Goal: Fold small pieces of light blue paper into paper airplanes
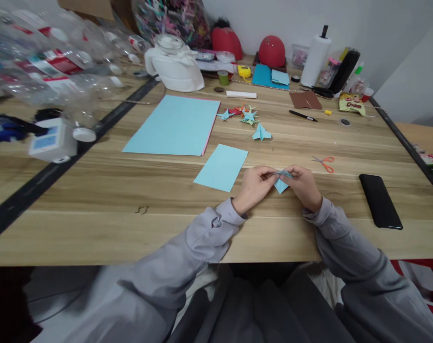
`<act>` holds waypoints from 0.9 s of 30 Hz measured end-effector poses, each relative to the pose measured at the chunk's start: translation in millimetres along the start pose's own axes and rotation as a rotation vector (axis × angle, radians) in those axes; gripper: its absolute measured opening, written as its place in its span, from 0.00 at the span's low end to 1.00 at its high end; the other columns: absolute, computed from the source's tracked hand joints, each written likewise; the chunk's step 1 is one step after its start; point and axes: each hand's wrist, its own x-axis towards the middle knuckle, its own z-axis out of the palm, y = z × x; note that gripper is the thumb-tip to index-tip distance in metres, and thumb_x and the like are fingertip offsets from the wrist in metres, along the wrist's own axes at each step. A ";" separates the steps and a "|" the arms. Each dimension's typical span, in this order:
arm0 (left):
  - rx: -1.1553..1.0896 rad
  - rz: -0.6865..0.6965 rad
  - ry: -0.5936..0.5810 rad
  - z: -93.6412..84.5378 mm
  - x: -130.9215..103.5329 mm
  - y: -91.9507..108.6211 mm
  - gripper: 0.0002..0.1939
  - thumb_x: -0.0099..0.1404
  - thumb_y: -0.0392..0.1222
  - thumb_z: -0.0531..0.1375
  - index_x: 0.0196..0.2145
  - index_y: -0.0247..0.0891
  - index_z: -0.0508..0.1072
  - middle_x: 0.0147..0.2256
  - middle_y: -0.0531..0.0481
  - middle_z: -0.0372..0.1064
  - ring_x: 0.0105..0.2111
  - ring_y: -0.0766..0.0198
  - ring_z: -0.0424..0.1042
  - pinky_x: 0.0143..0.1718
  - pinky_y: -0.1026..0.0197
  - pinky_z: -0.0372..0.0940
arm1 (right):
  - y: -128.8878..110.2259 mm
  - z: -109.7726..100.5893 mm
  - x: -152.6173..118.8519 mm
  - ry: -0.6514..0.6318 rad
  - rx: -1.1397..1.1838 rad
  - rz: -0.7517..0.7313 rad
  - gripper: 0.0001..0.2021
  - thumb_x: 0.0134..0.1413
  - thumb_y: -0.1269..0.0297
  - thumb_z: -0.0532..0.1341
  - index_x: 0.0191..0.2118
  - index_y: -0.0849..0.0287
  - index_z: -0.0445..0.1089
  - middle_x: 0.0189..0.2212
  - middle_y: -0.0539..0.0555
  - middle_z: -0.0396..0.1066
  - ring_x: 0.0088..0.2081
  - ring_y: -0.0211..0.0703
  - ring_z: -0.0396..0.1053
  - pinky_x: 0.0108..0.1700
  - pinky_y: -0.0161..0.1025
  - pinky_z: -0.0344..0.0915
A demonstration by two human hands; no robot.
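Folded blue paper point(281, 186) near the table's point(180, 233) front edge
Left hand point(255, 185) and right hand point(304, 186), both nearly closed, pinch it; scissors point(323, 162) lie toward the right edge.

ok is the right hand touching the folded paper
Touching: in the head view, the right hand holds the folded paper by its upper right side.

Handwritten "53" point(142, 210), apparently, on wooden tabletop point(180, 212)

Two hands point(255, 184) point(303, 185), one held blue paper point(281, 185), one phone point(380, 201), two red domes point(272, 52) point(227, 44), one tape measure point(244, 71)
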 end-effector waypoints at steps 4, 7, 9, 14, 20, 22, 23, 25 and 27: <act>0.011 0.116 0.000 -0.4 0.7 0.0 0.03 0.56 0.40 0.66 0.28 0.41 0.82 0.31 0.47 0.78 0.34 0.58 0.74 0.39 0.56 0.68 | 2.6 -2.0 1.1 -0.024 -0.022 0.009 0.14 0.36 0.58 0.74 0.23 0.56 0.70 0.20 0.46 0.71 0.23 0.37 0.66 0.27 0.37 0.64; -0.034 0.138 -0.034 -1.3 0.6 1.8 0.04 0.57 0.40 0.65 0.29 0.42 0.82 0.32 0.47 0.79 0.35 0.58 0.75 0.41 0.56 0.68 | 3.1 -2.8 1.0 -0.055 -0.038 0.000 0.15 0.38 0.58 0.73 0.22 0.55 0.67 0.19 0.46 0.68 0.23 0.37 0.65 0.26 0.37 0.63; -0.058 0.144 -0.045 -1.9 0.3 3.2 0.04 0.59 0.40 0.65 0.30 0.42 0.83 0.33 0.47 0.80 0.35 0.58 0.76 0.41 0.56 0.69 | 2.9 -3.2 0.9 -0.077 -0.054 -0.001 0.15 0.39 0.58 0.72 0.23 0.55 0.65 0.19 0.46 0.67 0.23 0.37 0.64 0.26 0.37 0.62; -0.055 0.243 -0.051 -3.3 -1.6 7.3 0.05 0.60 0.38 0.65 0.32 0.43 0.83 0.36 0.46 0.81 0.38 0.58 0.78 0.45 0.55 0.70 | 2.7 -2.6 1.9 -0.138 -0.133 -0.053 0.14 0.39 0.60 0.70 0.21 0.57 0.63 0.18 0.44 0.61 0.23 0.34 0.58 0.27 0.35 0.57; -0.140 0.228 0.020 -2.1 -4.5 15.5 0.06 0.61 0.42 0.65 0.33 0.39 0.83 0.36 0.44 0.81 0.37 0.59 0.78 0.43 0.57 0.71 | 3.0 -0.5 0.2 -0.198 -0.116 -0.041 0.13 0.40 0.58 0.70 0.24 0.57 0.65 0.21 0.46 0.66 0.25 0.37 0.64 0.29 0.37 0.63; -0.203 0.133 0.071 -2.0 -3.4 16.9 0.10 0.61 0.47 0.65 0.33 0.38 0.82 0.36 0.44 0.80 0.37 0.59 0.78 0.40 0.58 0.71 | 1.4 -1.1 -0.8 -0.150 -0.067 0.035 0.14 0.38 0.58 0.71 0.24 0.57 0.66 0.20 0.46 0.67 0.24 0.37 0.64 0.28 0.37 0.63; -0.233 0.077 0.087 -2.0 -2.2 16.8 0.12 0.61 0.48 0.65 0.33 0.37 0.82 0.36 0.44 0.80 0.37 0.60 0.77 0.39 0.59 0.71 | 0.4 -1.6 -1.1 -0.123 -0.038 0.073 0.14 0.37 0.58 0.71 0.25 0.57 0.67 0.20 0.46 0.68 0.23 0.37 0.64 0.27 0.36 0.62; -0.297 -0.044 0.100 -2.1 0.8 15.5 0.14 0.58 0.51 0.67 0.32 0.36 0.81 0.34 0.45 0.79 0.34 0.61 0.76 0.36 0.60 0.71 | -1.6 -2.9 -1.1 -0.071 0.025 0.123 0.14 0.35 0.58 0.72 0.25 0.58 0.69 0.20 0.46 0.69 0.23 0.36 0.63 0.26 0.35 0.62; -0.415 -0.178 0.094 -1.8 3.4 13.3 0.16 0.54 0.52 0.69 0.30 0.35 0.81 0.31 0.47 0.78 0.31 0.63 0.75 0.33 0.61 0.71 | -2.8 -4.1 -0.6 -0.034 0.073 0.148 0.15 0.34 0.57 0.73 0.25 0.59 0.70 0.20 0.46 0.69 0.23 0.35 0.63 0.25 0.34 0.62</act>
